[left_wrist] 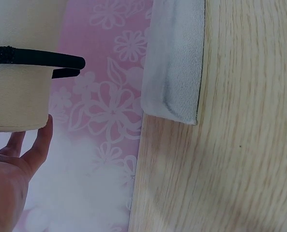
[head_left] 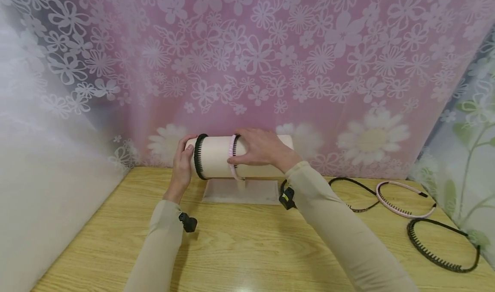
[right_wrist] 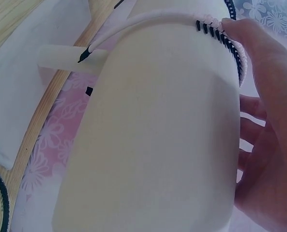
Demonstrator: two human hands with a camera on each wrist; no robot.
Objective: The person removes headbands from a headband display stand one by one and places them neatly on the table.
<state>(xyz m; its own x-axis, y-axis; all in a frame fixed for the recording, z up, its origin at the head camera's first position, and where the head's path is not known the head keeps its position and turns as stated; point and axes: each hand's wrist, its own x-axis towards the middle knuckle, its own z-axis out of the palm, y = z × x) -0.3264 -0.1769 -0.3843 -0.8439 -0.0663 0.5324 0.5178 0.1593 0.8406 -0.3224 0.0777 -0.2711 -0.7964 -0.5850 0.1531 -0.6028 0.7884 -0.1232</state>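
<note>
A cream cylindrical headband display stand (head_left: pixel 215 156) lies horizontal on a short post over a pale rectangular base (head_left: pixel 224 193). My left hand (head_left: pixel 181 167) grips the cylinder's left end, its fingertips at the rim in the left wrist view. Close beside it, a black toothed headband (head_left: pixel 198 156) sits around the cylinder. Near the middle, a pink headband (head_left: pixel 231 148) with dark teeth arches over it. My right hand (head_left: pixel 263 148) holds that pink headband, thumb on its front (right_wrist: pixel 230 24) and the other fingers behind the cylinder. The band's black-tipped end hangs by the post in the right wrist view.
On the wooden table (head_left: pixel 239 244) to the right lie a thin black headband (head_left: pixel 353 180), another pink headband (head_left: pixel 386 209) and a dark toothed headband (head_left: pixel 425 252). Part of a dark band shows behind the right wrist. A flowered pink curtain (head_left: pixel 239 81) hangs directly behind the stand.
</note>
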